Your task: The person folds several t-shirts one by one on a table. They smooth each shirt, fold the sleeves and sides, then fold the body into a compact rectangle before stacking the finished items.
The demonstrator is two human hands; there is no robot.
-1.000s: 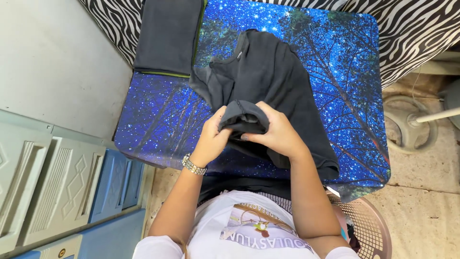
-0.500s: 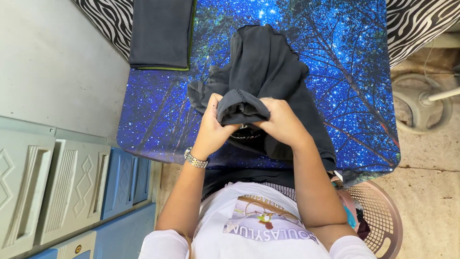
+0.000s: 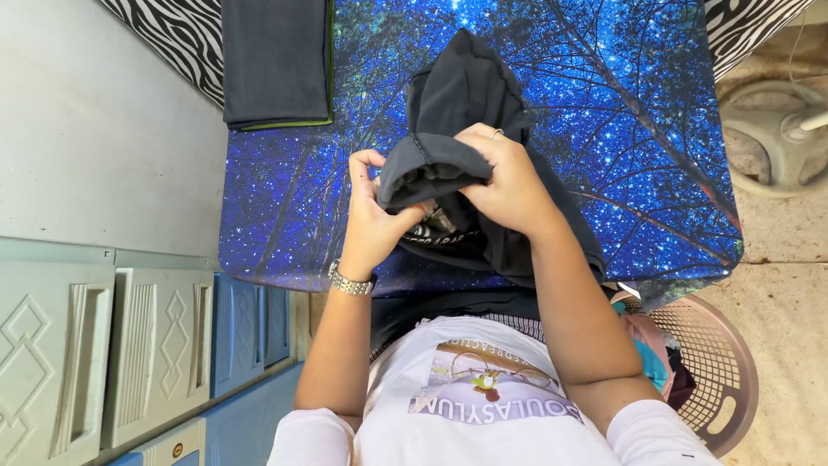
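A dark grey garment (image 3: 470,95) lies bunched on a table covered by a blue starry-forest cloth (image 3: 638,112). My left hand (image 3: 373,220), with a metal watch on the wrist, grips the lower side of a gathered roll of the garment. My right hand (image 3: 509,185) clasps the same roll from the right and above, a ring on one finger. The roll is lifted a little above the table, and a printed patch of the fabric shows beneath it.
A folded dark grey cloth with a green edge (image 3: 276,60) lies at the table's far left corner. A pink laundry basket (image 3: 716,362) holding clothes stands on the floor at right. Plastic drawers (image 3: 129,336) are at left, a fan base (image 3: 776,129) at far right.
Both hands have raised the rolled part of the garment and gathered more of it toward the middle. The garment's spread-out left part has been pulled in.
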